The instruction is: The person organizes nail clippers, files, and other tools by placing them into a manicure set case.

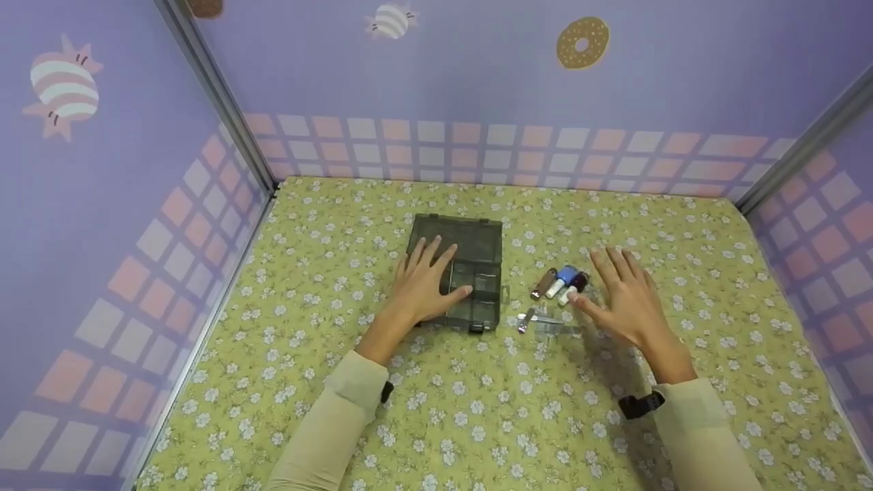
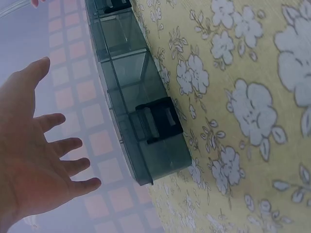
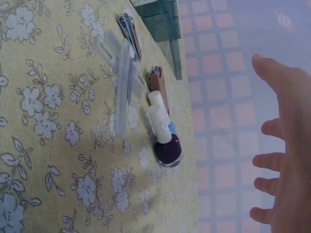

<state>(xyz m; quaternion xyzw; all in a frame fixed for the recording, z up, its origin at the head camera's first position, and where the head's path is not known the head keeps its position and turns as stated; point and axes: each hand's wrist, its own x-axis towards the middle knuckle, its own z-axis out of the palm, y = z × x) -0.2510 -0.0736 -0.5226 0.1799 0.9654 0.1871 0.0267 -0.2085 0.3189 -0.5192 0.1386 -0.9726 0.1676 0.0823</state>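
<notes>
A dark translucent compartment box [image 1: 477,239] lies on the floral cloth, its black latch [image 2: 160,121] facing the near side. My left hand [image 1: 424,286] hovers over the box with fingers spread, a gap showing beneath it in the left wrist view. To the right of the box lie a larger brown-handled nail clipper [image 1: 543,283], a blue nail polish bottle [image 1: 566,275] and a dark purple nail polish bottle [image 3: 168,150], both white-capped. Nearer are a smaller nail clipper [image 1: 526,320] and clear plastic strips [image 3: 122,87]. My right hand [image 1: 627,296], fingers spread, is raised beside the bottles, holding nothing.
Yellow-green floral cloth [image 1: 423,409] covers the tabletop. Purple panels [image 1: 464,75] with pink and white squares stand at the back and both sides, joined by grey metal posts [image 1: 225,102]. Each wrist wears a black strap [image 1: 641,405].
</notes>
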